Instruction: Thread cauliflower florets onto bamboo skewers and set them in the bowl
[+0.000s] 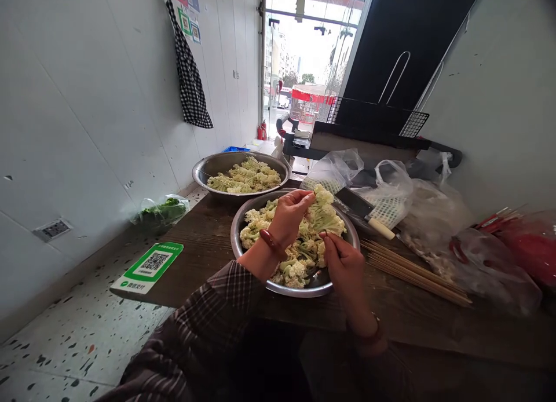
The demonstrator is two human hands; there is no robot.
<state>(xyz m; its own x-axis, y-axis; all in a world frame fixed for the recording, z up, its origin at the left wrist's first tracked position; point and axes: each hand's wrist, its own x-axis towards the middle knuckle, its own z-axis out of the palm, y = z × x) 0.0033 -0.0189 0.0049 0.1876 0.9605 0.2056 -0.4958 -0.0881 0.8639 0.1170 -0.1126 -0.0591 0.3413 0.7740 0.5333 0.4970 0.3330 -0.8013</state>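
Observation:
My left hand [292,216] is closed, thumb and fingers pinching a cauliflower floret [324,196] above the nearer metal bowl [238,240]. More florets line up just below it, towards my right hand. My right hand [345,266] is closed too, at the bowl's right rim, with its fingertips pinching the thin end of what looks like a skewer under these florets; most of its length is hidden. Loose cauliflower pieces [295,269] fill much of the bowl. A bundle of bamboo skewers [412,271] lies on the wooden table to the right of my right hand.
Behind stands a second metal bowl [198,173] of cauliflower. A cleaver [380,227] with a pale handle and plastic bags [391,187] lie at the right. A green QR-code card [152,263] sits at the table's left edge [191,228]. Bagged greens [163,211] are by the wall.

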